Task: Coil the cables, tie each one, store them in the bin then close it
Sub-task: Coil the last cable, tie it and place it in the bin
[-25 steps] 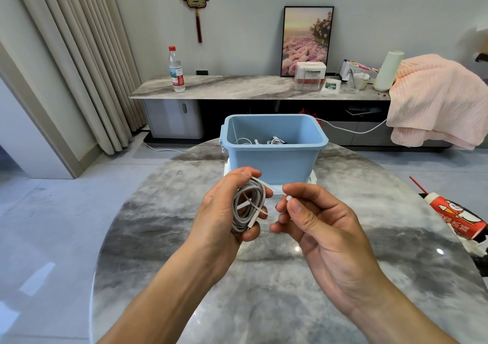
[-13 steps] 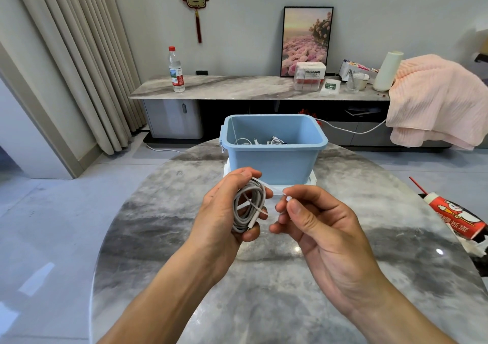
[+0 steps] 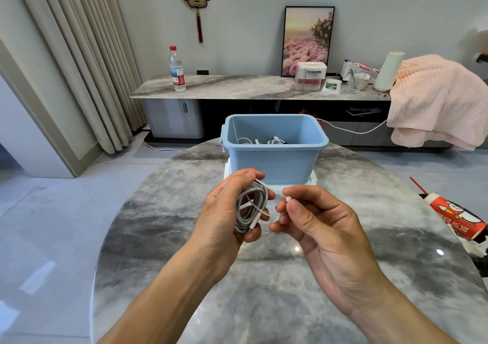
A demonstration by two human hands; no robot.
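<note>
My left hand [image 3: 224,211] grips a coiled grey-white cable [image 3: 249,207] above the marble table [image 3: 184,251]. A thin white tie [image 3: 287,199] runs from the coil to my right hand [image 3: 317,225], which pinches its end between thumb and forefinger. Just beyond both hands stands the open light-blue bin [image 3: 274,159], with other white cables [image 3: 274,141] lying inside. The bin sits on a white lid [image 3: 313,178], of which only the edges show.
A red snack packet [image 3: 456,217] and crumpled paper lie at the table's right edge. Behind the table is a low cabinet with a water bottle [image 3: 177,70], a tissue box [image 3: 310,75] and a pink blanket [image 3: 435,98].
My right hand has shifted slightly while pinching the tie. The left hand and the coil stay where they were.
</note>
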